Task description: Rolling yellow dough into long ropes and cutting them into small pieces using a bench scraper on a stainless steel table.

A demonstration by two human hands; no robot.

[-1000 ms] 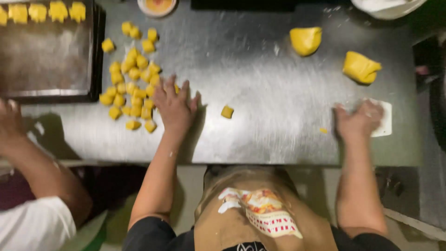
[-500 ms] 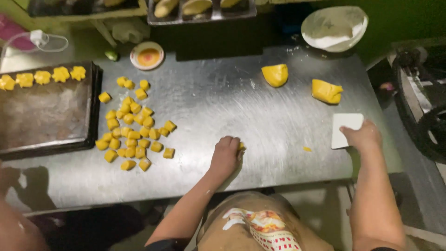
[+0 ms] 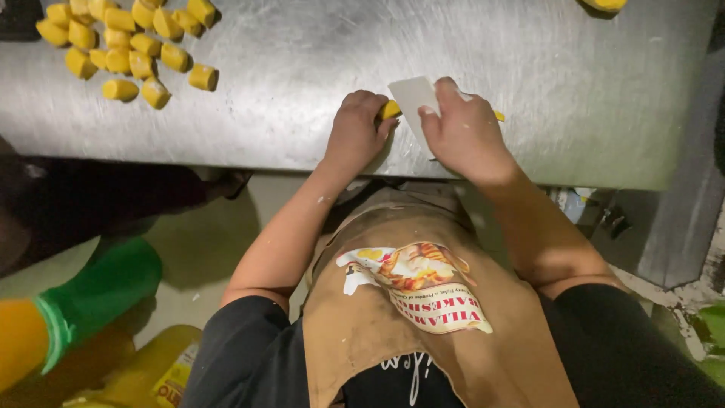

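Head view, looking straight down: the left hand (image 3: 355, 128) is curled closed over a small yellow dough piece (image 3: 390, 109), of which only the tip shows between the fingers at the hand's 2 o'clock side. The right hand (image 3: 462, 134) grips a flat white rectangular plastic scraper (image 3: 414, 97), with the thumb and fingers pinching its lower right portion; the blade stands tilted on the table, its upper left corner free. The scraper edge sits just beside the dough piece, touching or nearly touching it; which of the two cannot be told. A thin yellow sliver (image 3: 499, 116) shows at 3 o'clock of the right hand, partly hidden behind the fingers.

Both hands rest near the front edge of a scratched stainless steel table (image 3: 302, 75), close together at the middle of the picture. At 10 o'clock from the left hand, well apart, lies a cluster of short yellow dough cylinders (image 3: 128, 45), lying loose against one another. At 1 o'clock from the right hand, at the top edge of the picture, part of a larger yellow dough lump (image 3: 604, 4) is visible.

Below the table edge, at 6 o'clock, a brown apron with a printed panel (image 3: 415, 287) covers the person's front. At 8 o'clock stands a green and orange plastic bottle (image 3: 68, 310).
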